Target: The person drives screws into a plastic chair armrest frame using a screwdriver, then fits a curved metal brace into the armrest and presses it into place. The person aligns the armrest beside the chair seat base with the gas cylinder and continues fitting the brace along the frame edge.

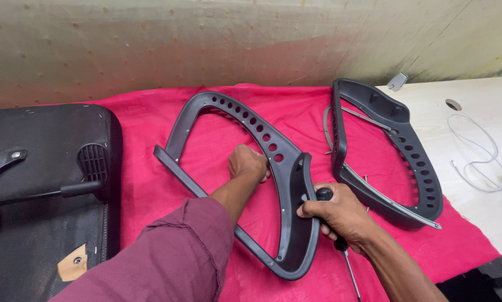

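Now two grey armrest frames [287,168] lie here, left hand [247,163] fisted on one, right hand [340,215] clamping one screwdriver [340,243].

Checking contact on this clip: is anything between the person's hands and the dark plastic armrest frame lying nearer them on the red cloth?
Nothing visible. The left hand rests directly on the near armrest frame, by its row of holes. The right hand grips a black-handled screwdriver against the frame's right side. The second frame lies apart to the right.
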